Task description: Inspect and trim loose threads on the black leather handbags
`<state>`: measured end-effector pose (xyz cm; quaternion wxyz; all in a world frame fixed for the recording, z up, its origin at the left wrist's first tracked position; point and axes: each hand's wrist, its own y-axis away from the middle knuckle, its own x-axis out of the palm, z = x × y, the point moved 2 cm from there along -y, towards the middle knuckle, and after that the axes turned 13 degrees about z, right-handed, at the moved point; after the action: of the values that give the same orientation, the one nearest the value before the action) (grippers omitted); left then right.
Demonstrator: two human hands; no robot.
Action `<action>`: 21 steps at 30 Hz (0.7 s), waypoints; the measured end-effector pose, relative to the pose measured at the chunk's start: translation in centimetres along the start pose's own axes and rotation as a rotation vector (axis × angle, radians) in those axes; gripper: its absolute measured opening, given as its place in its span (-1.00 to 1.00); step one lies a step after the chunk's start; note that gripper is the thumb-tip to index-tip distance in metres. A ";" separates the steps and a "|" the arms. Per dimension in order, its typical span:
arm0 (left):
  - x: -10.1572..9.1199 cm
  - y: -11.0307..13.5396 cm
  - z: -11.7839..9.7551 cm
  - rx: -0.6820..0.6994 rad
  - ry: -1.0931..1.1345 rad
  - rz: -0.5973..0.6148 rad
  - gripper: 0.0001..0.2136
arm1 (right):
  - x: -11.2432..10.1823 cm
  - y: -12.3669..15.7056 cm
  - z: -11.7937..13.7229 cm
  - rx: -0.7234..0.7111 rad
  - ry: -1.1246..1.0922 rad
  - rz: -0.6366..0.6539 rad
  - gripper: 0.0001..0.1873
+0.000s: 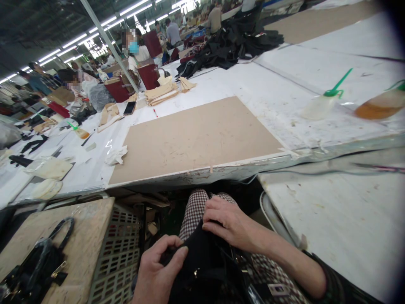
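Note:
A black bag (202, 266) of dark material lies on my lap, over checked trousers. My left hand (160, 266) is closed on the bag's near left edge, fingers curled round the material. My right hand (226, 221) rests on the bag's top, its fingers bent and pressing into the black material. Both hands sit below the table edge, in front of a bare brown cardboard sheet (196, 139) on the white worktable (284, 97).
A wooden board (85, 236) at the lower left carries another black bag with a handle (38, 261), beside a grey plastic crate (117, 253). Two squeeze bottles with green nozzles (322, 103) (379, 103) stand at the right. Other people work at the far left.

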<state>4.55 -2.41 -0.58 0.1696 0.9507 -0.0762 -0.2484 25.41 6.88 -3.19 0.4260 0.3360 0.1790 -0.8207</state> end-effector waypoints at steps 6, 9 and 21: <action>0.1 0.2 0.0 0.029 -0.051 -0.001 -0.74 | -0.1 -0.5 -0.4 -0.026 -0.160 -0.015 -0.89; 0.1 0.2 0.0 0.051 -0.055 -0.019 -0.77 | -0.1 -1.0 -0.8 -0.020 -0.190 0.059 -0.93; -1.7 -2.3 0.2 -0.053 -0.098 0.193 -0.82 | 2.2 -1.0 -1.0 0.139 -0.219 -0.166 -0.85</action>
<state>3.14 0.07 -0.79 0.2140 0.9208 -0.1689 -0.2790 24.13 6.80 -5.44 0.3492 0.2570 0.1013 -0.8954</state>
